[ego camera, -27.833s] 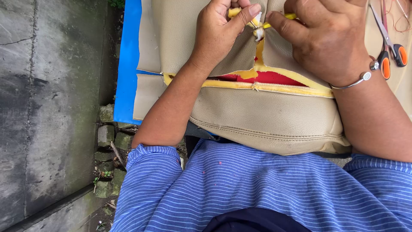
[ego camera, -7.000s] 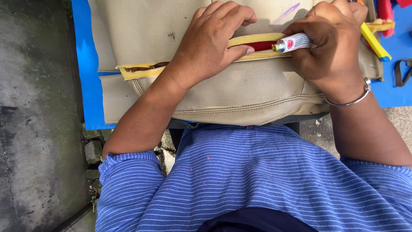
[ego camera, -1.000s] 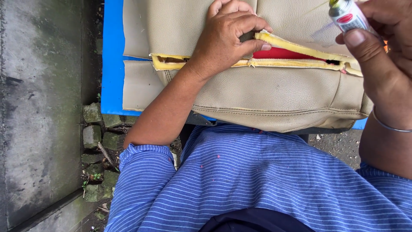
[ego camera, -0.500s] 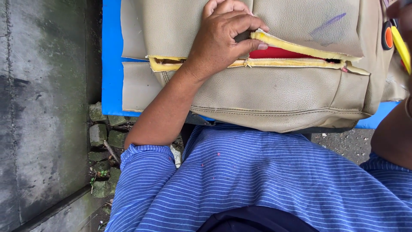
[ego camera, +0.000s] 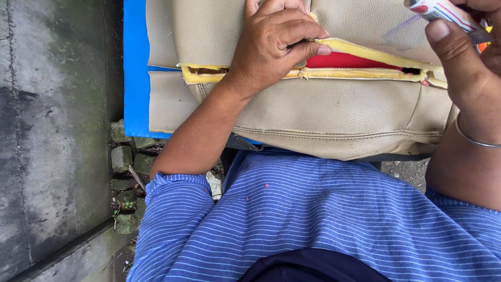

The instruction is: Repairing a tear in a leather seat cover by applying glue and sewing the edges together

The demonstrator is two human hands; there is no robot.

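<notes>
A beige leather seat cover (ego camera: 334, 112) lies across a blue table (ego camera: 134, 68) in front of me. A long split seam with yellow foam edging (ego camera: 373, 55) gapes open and shows red material (ego camera: 339, 61) inside. My left hand (ego camera: 271, 44) rests on the cover and pinches the upper flap of the seam between thumb and fingers, lifting it. My right hand (ego camera: 464, 62) is at the top right edge, gripping a small white and red glue tube (ego camera: 443, 11) above the right end of the seam. A metal bangle (ego camera: 472, 138) circles that wrist.
A grey concrete floor (ego camera: 52, 130) runs along the left. Small stones and weeds (ego camera: 125, 167) fill a gap beside the table's corner. My blue striped shirt (ego camera: 313, 214) fills the lower part of the view. Something orange (ego camera: 482, 46) shows behind my right hand.
My right hand has come back into view at the top right with the glue tube, after being nearly out of frame half a second ago. The left hand keeps its pinch on the seam flap.
</notes>
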